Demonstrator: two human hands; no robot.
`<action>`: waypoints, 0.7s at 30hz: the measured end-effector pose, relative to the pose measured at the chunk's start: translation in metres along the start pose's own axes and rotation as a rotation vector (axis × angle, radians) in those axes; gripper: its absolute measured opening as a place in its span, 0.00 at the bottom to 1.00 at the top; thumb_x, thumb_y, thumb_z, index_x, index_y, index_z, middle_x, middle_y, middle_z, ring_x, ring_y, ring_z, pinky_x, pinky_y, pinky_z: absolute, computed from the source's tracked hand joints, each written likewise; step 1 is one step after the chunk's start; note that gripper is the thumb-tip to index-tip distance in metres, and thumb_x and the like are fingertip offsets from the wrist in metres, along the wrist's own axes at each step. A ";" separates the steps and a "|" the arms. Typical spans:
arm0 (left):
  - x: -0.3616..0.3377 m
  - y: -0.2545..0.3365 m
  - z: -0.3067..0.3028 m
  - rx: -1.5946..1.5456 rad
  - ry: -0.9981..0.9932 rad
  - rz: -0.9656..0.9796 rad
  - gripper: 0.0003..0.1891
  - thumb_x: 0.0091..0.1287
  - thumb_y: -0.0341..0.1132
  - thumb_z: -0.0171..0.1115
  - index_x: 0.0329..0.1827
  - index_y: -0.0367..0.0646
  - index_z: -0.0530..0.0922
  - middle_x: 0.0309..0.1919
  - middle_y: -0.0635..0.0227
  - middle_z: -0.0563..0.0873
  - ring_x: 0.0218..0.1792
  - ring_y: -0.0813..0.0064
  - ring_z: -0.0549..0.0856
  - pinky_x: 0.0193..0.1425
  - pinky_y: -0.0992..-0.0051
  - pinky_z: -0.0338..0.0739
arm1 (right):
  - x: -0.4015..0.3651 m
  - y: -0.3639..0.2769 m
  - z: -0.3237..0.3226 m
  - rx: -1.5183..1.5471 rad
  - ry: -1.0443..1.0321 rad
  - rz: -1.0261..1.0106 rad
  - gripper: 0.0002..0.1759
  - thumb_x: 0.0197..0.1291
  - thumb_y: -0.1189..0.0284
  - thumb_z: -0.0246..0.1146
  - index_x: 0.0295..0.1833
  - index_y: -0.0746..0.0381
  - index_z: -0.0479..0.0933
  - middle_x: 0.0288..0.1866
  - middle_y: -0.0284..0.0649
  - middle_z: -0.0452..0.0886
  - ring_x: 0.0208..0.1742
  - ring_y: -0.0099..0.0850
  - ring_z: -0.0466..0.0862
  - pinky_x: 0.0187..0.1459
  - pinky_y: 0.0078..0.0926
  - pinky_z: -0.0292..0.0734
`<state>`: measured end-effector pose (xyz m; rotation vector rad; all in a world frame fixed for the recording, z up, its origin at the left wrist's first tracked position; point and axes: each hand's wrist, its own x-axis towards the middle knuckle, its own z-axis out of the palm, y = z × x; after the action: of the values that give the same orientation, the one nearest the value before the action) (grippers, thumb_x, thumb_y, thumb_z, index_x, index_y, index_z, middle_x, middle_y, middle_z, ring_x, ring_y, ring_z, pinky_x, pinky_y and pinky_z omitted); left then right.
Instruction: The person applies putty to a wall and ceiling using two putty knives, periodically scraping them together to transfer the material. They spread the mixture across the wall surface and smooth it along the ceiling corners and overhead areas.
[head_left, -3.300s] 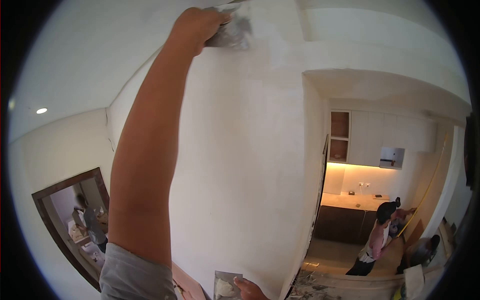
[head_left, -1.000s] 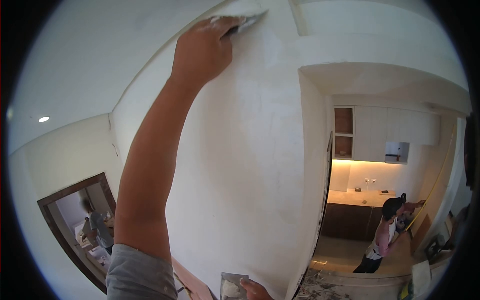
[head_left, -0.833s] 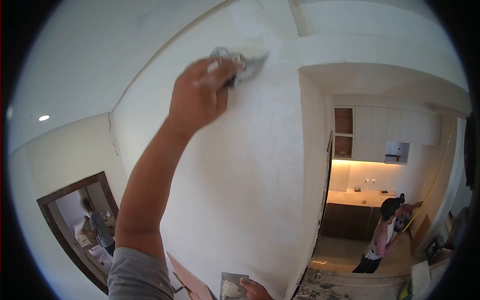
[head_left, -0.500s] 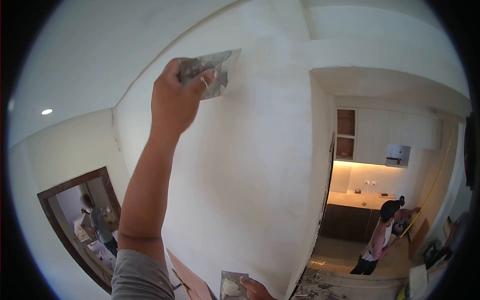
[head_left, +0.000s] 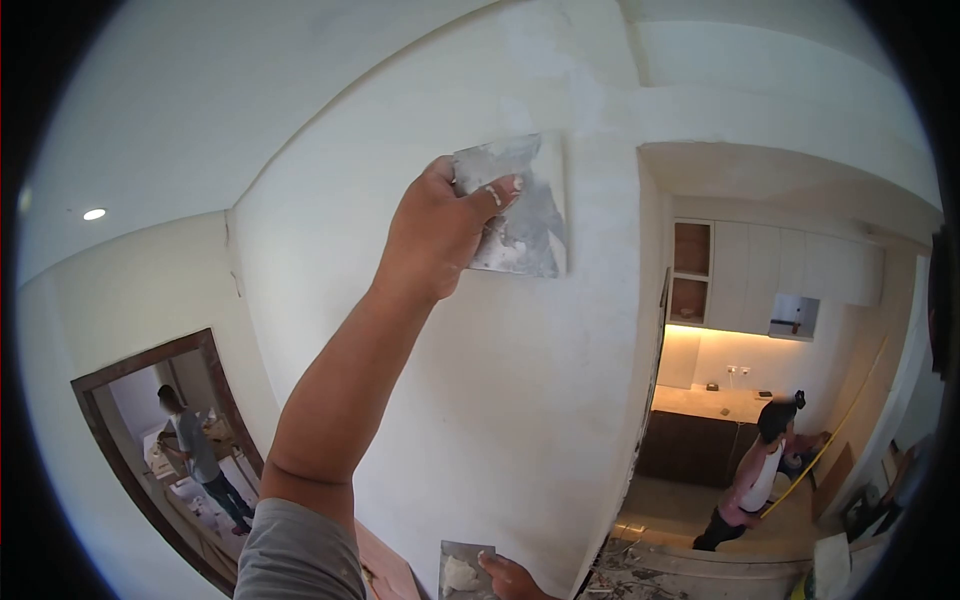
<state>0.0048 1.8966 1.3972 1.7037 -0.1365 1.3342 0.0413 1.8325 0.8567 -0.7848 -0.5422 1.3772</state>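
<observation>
My left hand [head_left: 435, 230] is raised in front of the white wall [head_left: 500, 400], closed around a flat metal putty blade [head_left: 530, 240]. Its thumb presses on the smeared face, and whitish putty marks the thumb. The blade's right edge is at the wall; whether it touches cannot be made out. Low in the view, my right hand [head_left: 515, 578] grips a second metal blade [head_left: 457, 550], thumb on top. A lump of white putty [head_left: 461, 574] sits on that one. The right hand is partly cut off by the bottom edge.
A person stands beyond the dark-framed doorway [head_left: 207, 350] at left. Another person bends near the kitchen counter [head_left: 700, 403] at right, by a long yellow pole [head_left: 835, 425]. Debris [head_left: 630, 570] covers a ledge below. A pinkish board [head_left: 388, 565] leans low by the wall.
My left hand has moved right and downward with its blade, whose face now shows more broadly. The right hand and its putty-loaded blade stay almost in place.
</observation>
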 end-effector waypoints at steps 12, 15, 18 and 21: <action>-0.040 0.045 -0.057 0.775 0.310 0.485 0.18 0.64 0.38 0.69 0.50 0.34 0.79 0.36 0.63 0.88 0.33 0.75 0.85 0.40 0.77 0.78 | -0.009 0.050 0.008 -0.140 0.055 -0.075 0.29 0.73 0.52 0.54 0.67 0.63 0.68 0.57 0.50 0.77 0.53 0.47 0.81 0.51 0.57 0.81; -0.027 0.039 -0.053 0.946 0.263 0.937 0.10 0.68 0.29 0.60 0.50 0.43 0.82 0.39 0.64 0.89 0.39 0.67 0.86 0.45 0.71 0.81 | -0.009 0.051 0.007 -0.100 0.046 -0.046 0.29 0.72 0.51 0.55 0.66 0.63 0.68 0.58 0.50 0.77 0.52 0.47 0.81 0.49 0.56 0.82; -0.021 0.031 -0.055 1.093 0.109 1.115 0.16 0.62 0.20 0.58 0.49 0.48 0.83 0.43 0.66 0.89 0.44 0.64 0.87 0.46 0.69 0.82 | -0.004 0.062 0.000 -0.047 -0.007 -0.037 0.29 0.72 0.51 0.55 0.65 0.63 0.69 0.57 0.49 0.77 0.52 0.46 0.81 0.48 0.54 0.83; -0.044 0.020 -0.059 1.167 -0.002 1.200 0.24 0.51 0.15 0.58 0.48 0.50 0.84 0.43 0.70 0.89 0.45 0.65 0.87 0.46 0.69 0.83 | -0.004 0.069 0.000 -0.125 0.037 -0.068 0.28 0.72 0.51 0.55 0.64 0.64 0.70 0.55 0.48 0.78 0.50 0.44 0.81 0.48 0.53 0.83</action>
<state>-0.0665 1.9083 1.3717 2.7552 -0.5110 2.6058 -0.0041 1.8292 0.8045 -0.8833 -0.6249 1.2735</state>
